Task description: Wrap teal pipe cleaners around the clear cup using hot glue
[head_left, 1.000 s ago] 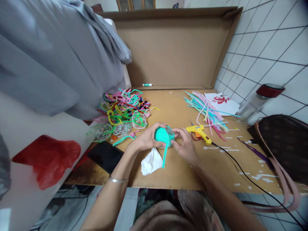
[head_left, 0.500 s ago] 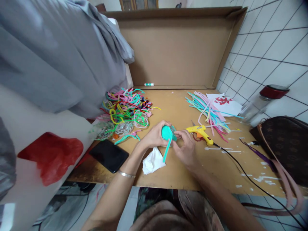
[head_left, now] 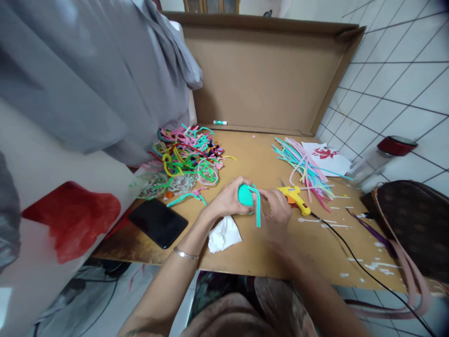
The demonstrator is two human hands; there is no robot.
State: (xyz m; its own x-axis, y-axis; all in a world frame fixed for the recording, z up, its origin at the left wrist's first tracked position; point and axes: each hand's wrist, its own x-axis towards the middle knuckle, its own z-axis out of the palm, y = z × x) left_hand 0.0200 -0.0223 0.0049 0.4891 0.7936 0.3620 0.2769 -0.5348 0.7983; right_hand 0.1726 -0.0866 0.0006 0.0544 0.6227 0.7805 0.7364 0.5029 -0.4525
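A round turquoise piece (head_left: 245,195) is gripped in my left hand (head_left: 229,199), with the thumb and fingers curled around its sides. From its top a turquoise pipe cleaner (head_left: 258,213) bends over to the right and hangs down, its lower end loose. My right hand (head_left: 277,206) is closed, with fingertips and thumb against the upper part of that strip. The underside of the round piece is hidden by my fingers. Below my hands lies a crumpled white tissue (head_left: 224,235). A yellow glue gun (head_left: 296,200) rests just right of my right hand.
A tangled heap of colourful pipe cleaners (head_left: 185,154) lies at the left, with straight pipe cleaners (head_left: 303,161) at the back right. Also around are a black phone (head_left: 158,223), a glass bottle (head_left: 372,161), a brown bag (head_left: 410,229) and the gun's black cord (head_left: 351,250).
The round piece has turned in my left hand, and the hanging pipe cleaner has swung from its front to its right side. My right hand has shifted slightly right. The camera view has tilted a little.
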